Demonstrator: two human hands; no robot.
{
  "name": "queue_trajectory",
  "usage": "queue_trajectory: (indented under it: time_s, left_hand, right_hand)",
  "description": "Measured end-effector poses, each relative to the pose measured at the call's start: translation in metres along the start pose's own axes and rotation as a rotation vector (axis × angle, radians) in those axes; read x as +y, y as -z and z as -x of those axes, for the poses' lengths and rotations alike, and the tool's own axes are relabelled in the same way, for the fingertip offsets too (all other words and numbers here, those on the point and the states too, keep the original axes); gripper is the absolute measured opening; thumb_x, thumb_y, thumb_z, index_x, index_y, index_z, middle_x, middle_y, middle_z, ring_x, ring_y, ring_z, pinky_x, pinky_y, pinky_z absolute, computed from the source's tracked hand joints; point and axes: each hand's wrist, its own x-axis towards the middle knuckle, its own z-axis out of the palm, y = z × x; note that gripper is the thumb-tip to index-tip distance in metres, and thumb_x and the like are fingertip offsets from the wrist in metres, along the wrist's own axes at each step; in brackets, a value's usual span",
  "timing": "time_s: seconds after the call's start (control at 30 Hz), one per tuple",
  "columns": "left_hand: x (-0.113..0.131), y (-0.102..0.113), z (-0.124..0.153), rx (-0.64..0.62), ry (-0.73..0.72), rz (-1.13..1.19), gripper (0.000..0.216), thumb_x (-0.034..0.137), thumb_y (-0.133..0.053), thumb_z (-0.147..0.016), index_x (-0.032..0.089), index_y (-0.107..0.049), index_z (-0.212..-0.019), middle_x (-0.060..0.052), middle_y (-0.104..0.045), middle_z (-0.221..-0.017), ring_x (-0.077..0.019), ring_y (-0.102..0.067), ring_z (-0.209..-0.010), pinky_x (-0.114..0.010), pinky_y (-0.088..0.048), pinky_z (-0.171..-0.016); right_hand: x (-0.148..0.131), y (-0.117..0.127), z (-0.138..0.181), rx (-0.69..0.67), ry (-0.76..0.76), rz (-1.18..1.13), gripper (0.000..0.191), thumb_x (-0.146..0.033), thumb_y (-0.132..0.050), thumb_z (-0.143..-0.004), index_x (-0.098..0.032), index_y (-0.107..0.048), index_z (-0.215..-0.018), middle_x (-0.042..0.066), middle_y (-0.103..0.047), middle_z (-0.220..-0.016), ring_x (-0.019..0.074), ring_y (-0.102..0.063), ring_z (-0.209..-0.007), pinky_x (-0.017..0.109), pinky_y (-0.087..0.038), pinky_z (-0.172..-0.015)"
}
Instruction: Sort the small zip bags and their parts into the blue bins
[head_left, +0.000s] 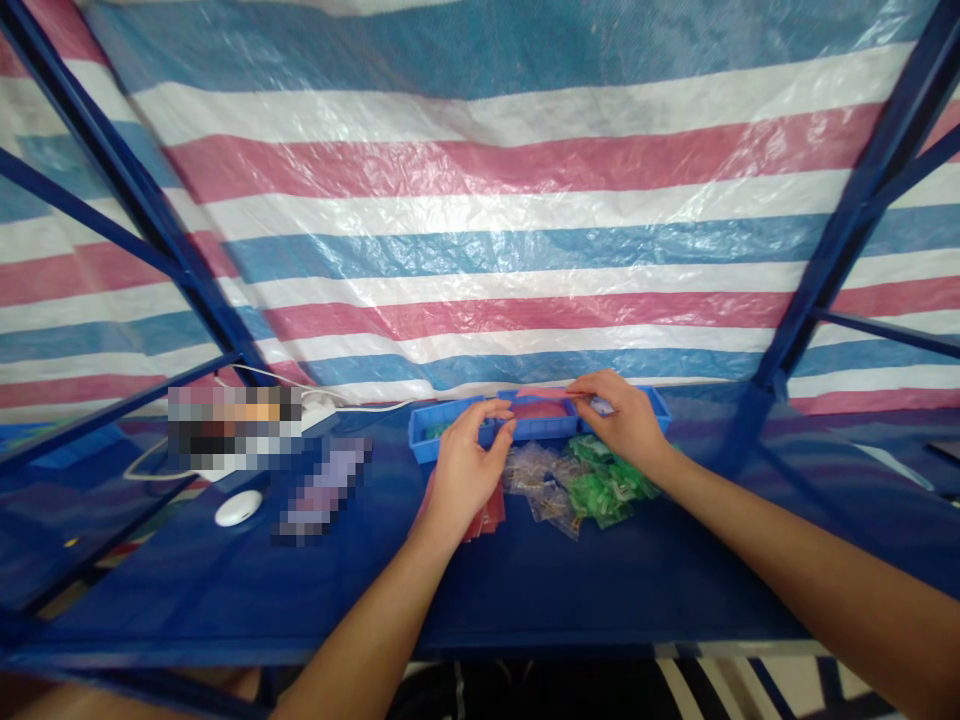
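My right hand is closed in a pinch on a thin pink plastic bag, above the middle blue bin. More pink pieces lie inside that bin. My left hand hovers in front of the left blue bin, thumb and forefinger tips drawn together; what they hold, if anything, cannot be made out. Below it, partly hidden, lies a pile of red bags. Clear bags with small contents and green bags are heaped between my wrists. The right blue bin is partly behind my right hand.
The blue tabletop carries everything. To the left are a white oval object, a blurred-out flat item, and a white power strip with cables. Blue metal posts frame a striped plastic sheet behind the table.
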Motion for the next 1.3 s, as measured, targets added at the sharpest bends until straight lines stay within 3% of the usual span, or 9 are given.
queue_trajectory:
  time_s: [0.17,0.47,0.77,0.9,1.03,1.13,1.3]
  left_hand:
    - [0.003,0.000,0.000,-0.014,-0.045,-0.065,0.024,0.019,-0.062,-0.096,0.025,-0.070,-0.119,-0.004,-0.077,-0.111,-0.0224,-0.073,-0.107,-0.038,-0.055,-0.103]
    - [0.001,-0.003,0.003,-0.067,-0.089,-0.144,0.020,0.022,-0.060,-0.099,0.023,-0.070,-0.116,-0.005,-0.076,-0.112,-0.0234,-0.071,-0.108,-0.039,-0.054,-0.101]
    - [0.002,-0.003,0.003,-0.088,-0.097,-0.154,0.017,0.024,-0.060,-0.099,0.022,-0.071,-0.112,-0.006,-0.076,-0.110,-0.0244,-0.070,-0.107,-0.041,-0.053,-0.101]
    - [0.002,-0.003,0.002,-0.109,-0.092,-0.159,0.016,0.024,-0.059,-0.099,0.022,-0.072,-0.109,-0.006,-0.076,-0.111,-0.0243,-0.069,-0.106,-0.041,-0.052,-0.100]
    - [0.001,-0.002,0.003,-0.157,-0.103,-0.166,0.014,0.022,-0.059,-0.099,0.023,-0.072,-0.106,-0.004,-0.076,-0.107,-0.0237,-0.068,-0.105,-0.040,-0.051,-0.099]
    - [-0.001,-0.002,0.004,-0.196,-0.113,-0.178,0.014,0.022,-0.059,-0.099,0.023,-0.072,-0.105,-0.005,-0.076,-0.105,-0.0243,-0.068,-0.102,-0.040,-0.052,-0.096]
    - [-0.003,-0.001,0.004,-0.198,-0.103,-0.192,0.015,0.022,-0.058,-0.099,0.023,-0.072,-0.105,-0.005,-0.076,-0.107,-0.0248,-0.068,-0.104,-0.041,-0.052,-0.097]
  right_hand:
    - [0.018,-0.004,-0.004,-0.031,0.021,0.048,0.023,-0.017,-0.061,-0.097,-0.026,-0.075,-0.113,0.008,-0.073,-0.108,0.0283,-0.066,-0.106,0.049,-0.055,-0.096]
    - [0.022,-0.024,-0.007,-0.278,0.098,0.052,0.036,-0.014,-0.055,-0.098,-0.024,-0.073,-0.126,0.011,-0.070,-0.124,0.0274,-0.066,-0.116,0.049,-0.055,-0.103]
    - [0.017,-0.019,-0.005,-0.477,0.104,0.158,0.030,-0.036,-0.061,-0.100,-0.021,-0.075,-0.122,0.013,-0.076,-0.120,0.0302,-0.069,-0.115,0.053,-0.049,-0.111]
    - [0.012,-0.019,-0.005,-0.495,0.111,0.225,0.035,-0.041,-0.058,-0.102,-0.022,-0.070,-0.129,0.011,-0.077,-0.112,0.0299,-0.071,-0.111,0.058,-0.040,-0.117]
    - [0.005,-0.015,-0.006,-0.439,0.127,0.233,0.030,-0.040,-0.057,-0.102,-0.021,-0.071,-0.122,0.012,-0.076,-0.109,0.0302,-0.069,-0.109,0.056,-0.045,-0.111]
    - [-0.007,-0.007,-0.006,-0.384,0.140,0.187,0.035,-0.037,-0.060,-0.101,-0.022,-0.067,-0.132,0.012,-0.074,-0.115,0.0309,-0.067,-0.110,0.053,-0.051,-0.103]
    - [-0.038,0.005,0.000,-0.566,0.239,0.006,0.041,-0.045,-0.065,-0.098,-0.026,-0.066,-0.134,0.011,-0.073,-0.120,0.0288,-0.068,-0.113,0.048,-0.053,-0.103]
